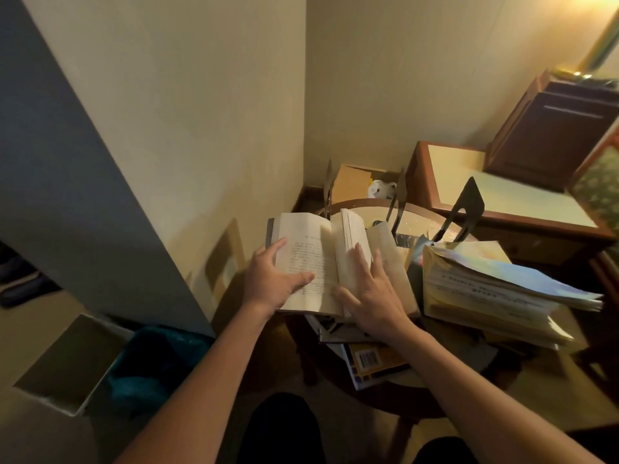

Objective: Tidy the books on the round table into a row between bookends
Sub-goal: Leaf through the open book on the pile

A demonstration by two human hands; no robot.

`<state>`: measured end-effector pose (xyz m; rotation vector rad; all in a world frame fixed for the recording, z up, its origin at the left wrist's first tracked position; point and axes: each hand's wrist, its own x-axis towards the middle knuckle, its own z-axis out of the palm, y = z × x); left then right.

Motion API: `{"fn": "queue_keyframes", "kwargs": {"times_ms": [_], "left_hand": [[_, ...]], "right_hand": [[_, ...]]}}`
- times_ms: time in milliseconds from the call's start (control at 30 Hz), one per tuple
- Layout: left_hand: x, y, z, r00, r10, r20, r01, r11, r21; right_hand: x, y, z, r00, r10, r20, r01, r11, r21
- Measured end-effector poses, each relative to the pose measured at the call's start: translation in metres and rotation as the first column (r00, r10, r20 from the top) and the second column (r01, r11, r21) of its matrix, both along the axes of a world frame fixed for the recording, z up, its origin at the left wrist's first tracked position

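Observation:
An open paperback [308,249] lies on top of a heap of books on the round table [418,217]. My left hand [271,279] grips its left side, thumb pressed on the printed page. My right hand [371,289] lies flat on the right-hand pages, fingers spread. A thick stack of books with a shiny cover [495,289] sits to the right. A yellow book with a barcode [371,361] pokes out from under the heap near me. Three dark metal bookends stand at the table's far side: one at the left [328,187], one in the middle [398,199], one at the right [467,205].
A wooden desk [502,192] with a dark box [556,128] stands behind the table on the right. A cardboard box [353,182] and a white bag [382,189] sit in the corner. A bin [67,363] and a teal cloth [154,366] are on the floor at the left.

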<state>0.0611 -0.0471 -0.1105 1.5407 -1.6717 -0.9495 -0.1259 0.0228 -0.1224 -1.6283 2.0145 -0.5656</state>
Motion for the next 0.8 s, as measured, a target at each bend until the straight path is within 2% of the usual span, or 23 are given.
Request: {"fn": "queue_keyframes", "kwargs": {"times_ms": [167, 300, 567, 633, 800], "left_hand": [[-0.004, 0.003, 0.007, 1.0, -0.014, -0.02, 0.014, 1.0, 0.016], [-0.008, 0.006, 0.014, 0.998, -0.044, -0.038, 0.044, 0.999, 0.021], [-0.015, 0.007, 0.022, 0.992, -0.069, -0.102, 0.074, 0.996, 0.045], [-0.016, 0.004, 0.022, 0.99, -0.068, -0.126, 0.075, 0.996, 0.049], [-0.023, -0.001, 0.024, 0.979, -0.112, -0.168, 0.12, 0.992, 0.038]], "right_hand": [[-0.008, 0.015, 0.01, 0.993, -0.023, 0.116, 0.029, 0.998, -0.049], [-0.009, 0.021, 0.025, 0.97, -0.118, 0.213, 0.139, 0.986, -0.089], [-0.013, 0.015, 0.05, 0.914, -0.228, 0.337, 0.263, 0.963, -0.063], [-0.005, 0.014, 0.06, 0.923, -0.203, 0.325, 0.241, 0.968, -0.078], [0.013, 0.008, 0.067, 0.983, -0.124, 0.132, 0.133, 0.989, -0.066]]}}
